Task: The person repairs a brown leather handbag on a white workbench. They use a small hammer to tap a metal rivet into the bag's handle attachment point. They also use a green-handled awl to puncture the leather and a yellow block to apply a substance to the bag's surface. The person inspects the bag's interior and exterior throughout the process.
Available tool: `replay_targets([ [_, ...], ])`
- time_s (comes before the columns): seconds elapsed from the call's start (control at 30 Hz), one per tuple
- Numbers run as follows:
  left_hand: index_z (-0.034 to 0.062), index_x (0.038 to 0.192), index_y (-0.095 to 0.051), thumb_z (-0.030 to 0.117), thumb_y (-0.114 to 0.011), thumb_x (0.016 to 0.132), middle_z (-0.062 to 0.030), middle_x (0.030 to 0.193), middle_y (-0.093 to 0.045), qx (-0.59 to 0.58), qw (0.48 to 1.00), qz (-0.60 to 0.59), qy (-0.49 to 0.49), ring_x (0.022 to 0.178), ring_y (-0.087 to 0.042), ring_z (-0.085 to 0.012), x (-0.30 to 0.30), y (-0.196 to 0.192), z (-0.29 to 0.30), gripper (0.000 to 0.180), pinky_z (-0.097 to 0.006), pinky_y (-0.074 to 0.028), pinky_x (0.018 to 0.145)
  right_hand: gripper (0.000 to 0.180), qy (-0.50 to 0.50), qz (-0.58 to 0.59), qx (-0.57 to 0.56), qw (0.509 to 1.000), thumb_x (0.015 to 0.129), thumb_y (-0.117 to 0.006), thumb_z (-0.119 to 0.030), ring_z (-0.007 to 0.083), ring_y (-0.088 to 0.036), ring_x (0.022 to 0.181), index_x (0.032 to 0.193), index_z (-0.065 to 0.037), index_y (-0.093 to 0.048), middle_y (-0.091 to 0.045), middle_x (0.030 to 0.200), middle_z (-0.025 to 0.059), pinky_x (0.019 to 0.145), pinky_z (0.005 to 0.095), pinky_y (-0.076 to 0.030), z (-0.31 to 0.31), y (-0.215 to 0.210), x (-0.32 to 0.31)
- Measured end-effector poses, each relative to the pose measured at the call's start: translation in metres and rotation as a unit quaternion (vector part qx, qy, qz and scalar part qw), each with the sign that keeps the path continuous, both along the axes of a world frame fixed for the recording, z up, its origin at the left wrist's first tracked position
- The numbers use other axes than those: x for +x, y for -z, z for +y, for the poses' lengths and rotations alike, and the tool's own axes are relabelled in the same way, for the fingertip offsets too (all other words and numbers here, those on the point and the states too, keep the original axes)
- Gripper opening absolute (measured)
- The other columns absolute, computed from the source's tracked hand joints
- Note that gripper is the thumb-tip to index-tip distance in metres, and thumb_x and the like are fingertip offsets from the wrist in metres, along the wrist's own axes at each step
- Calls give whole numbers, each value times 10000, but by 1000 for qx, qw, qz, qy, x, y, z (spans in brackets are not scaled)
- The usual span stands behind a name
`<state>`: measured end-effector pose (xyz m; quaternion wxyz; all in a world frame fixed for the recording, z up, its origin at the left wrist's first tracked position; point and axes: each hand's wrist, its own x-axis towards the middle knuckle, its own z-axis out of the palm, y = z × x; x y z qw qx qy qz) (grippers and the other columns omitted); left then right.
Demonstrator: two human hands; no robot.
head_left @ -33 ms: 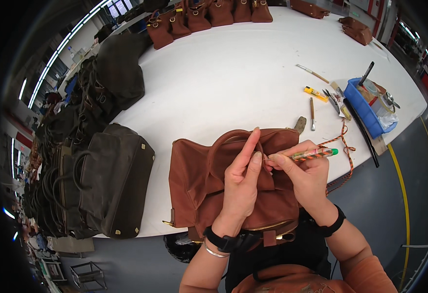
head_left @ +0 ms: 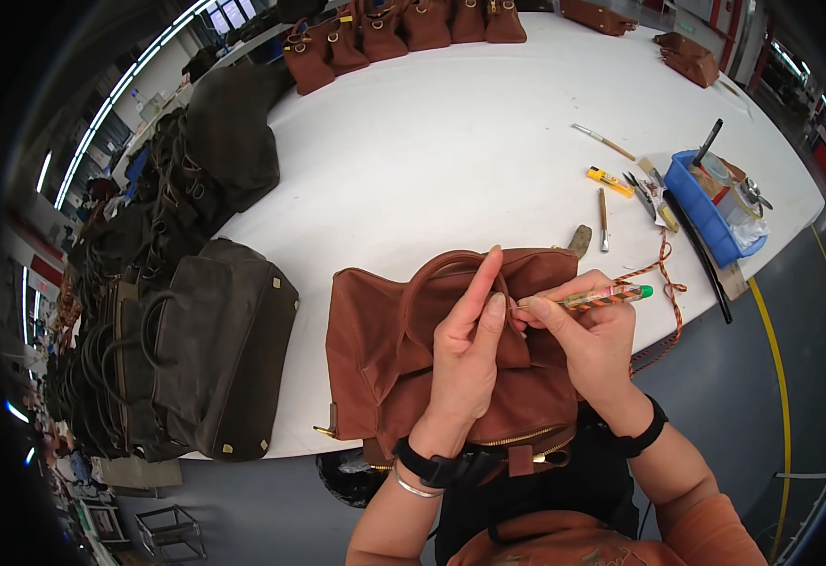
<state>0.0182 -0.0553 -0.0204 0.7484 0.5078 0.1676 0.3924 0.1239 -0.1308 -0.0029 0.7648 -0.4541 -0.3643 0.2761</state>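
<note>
Dark olive bags (head_left: 215, 349) stacked along the white surface (head_left: 450, 141) at left; brown bags (head_left: 403, 28) lined at far edge; blue tray (head_left: 710, 212), yellow utility knife (head_left: 611, 181) at right.

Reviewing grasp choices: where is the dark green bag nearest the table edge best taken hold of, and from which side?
Probably by the looped handles on top of the dark green bag, reaching down from above. The bag stands upright with the handles lying exposed on its top, and other bags crowd its left side.
</note>
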Motion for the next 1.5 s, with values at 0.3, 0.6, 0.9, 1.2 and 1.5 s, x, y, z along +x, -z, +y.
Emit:
replay_targets([
  [0.3,97,1459,-412,88,-450,1025,19,915,-557,-5,1000,15,2,835,-494,-60,-1,1,1,436,-228,-459,812,79,-17,-6,-14,1000,887,-639,47,155,-655,764,901,57,-562,-658,812,130,702,280,-551,1,1,3],
  [0.6,87,1462,-402,91,-448,1027,20,961,-583,5,1000,6,10,856,-498,-50,-2,3,2,437,-224,-459,822,89,-24,0,-24,999,889,-636,48,158,-655,754,906,50,-549,-657,802,130,698,286,-555,3,2,5],
  [0.9,62,1456,-403,72,-446,1023,7,1041,-619,16,1000,4,13,884,-522,-45,-2,5,1,435,-221,-463,835,74,-24,-18,-44,999,888,-638,42,149,-656,744,894,55,-565,-646,809,118,689,272,-557,3,3,6],
  [1.2,38,1436,-429,61,-482,1006,-4,1158,-612,42,998,33,-33,901,-522,-44,-1,4,-2,433,-221,-457,854,66,58,-202,-70,975,855,-662,41,140,-633,703,855,40,-596,-630,828,94,628,260,-513,2,9,-1],
  [1.5,65,1453,-411,62,-485,1003,-1,1018,-603,18,1000,10,7,902,-529,-54,-2,6,3,456,-226,-456,849,116,83,-87,-25,992,855,-682,-18,100,-615,639,845,24,-574,-622,771,61,526,234,-469,1,-1,4],
])
